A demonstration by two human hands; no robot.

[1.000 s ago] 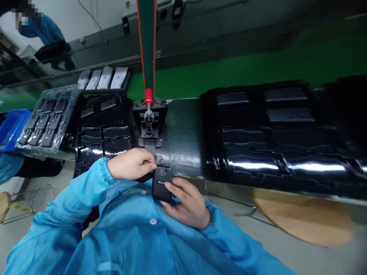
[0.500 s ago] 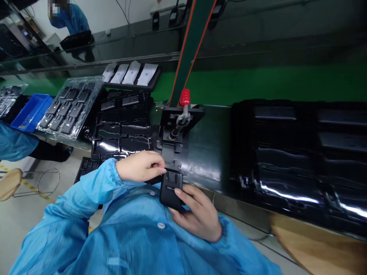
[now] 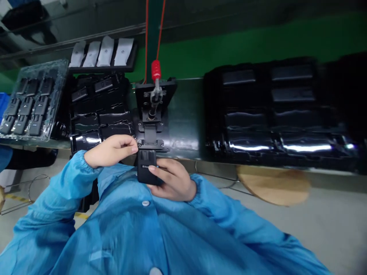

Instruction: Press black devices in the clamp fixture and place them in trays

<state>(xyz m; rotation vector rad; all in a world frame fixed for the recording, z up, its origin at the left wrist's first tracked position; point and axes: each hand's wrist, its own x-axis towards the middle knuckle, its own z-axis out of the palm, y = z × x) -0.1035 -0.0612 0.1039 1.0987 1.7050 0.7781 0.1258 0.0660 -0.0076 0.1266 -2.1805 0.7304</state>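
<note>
Dark workbench [image 3: 186, 126] behind, small black device [image 3: 146, 172] gripped by right hand [image 3: 172, 181], left hand [image 3: 110, 151] pinched at its top corner, clamp jig [image 3: 151, 110] just beyond.

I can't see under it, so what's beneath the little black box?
The right hand cups the black box from below, thumb on top. Its underside and the palm there are covered.

Single head-worn view, looking forward and down, close over workbench [image 3: 186, 126] edge
</note>
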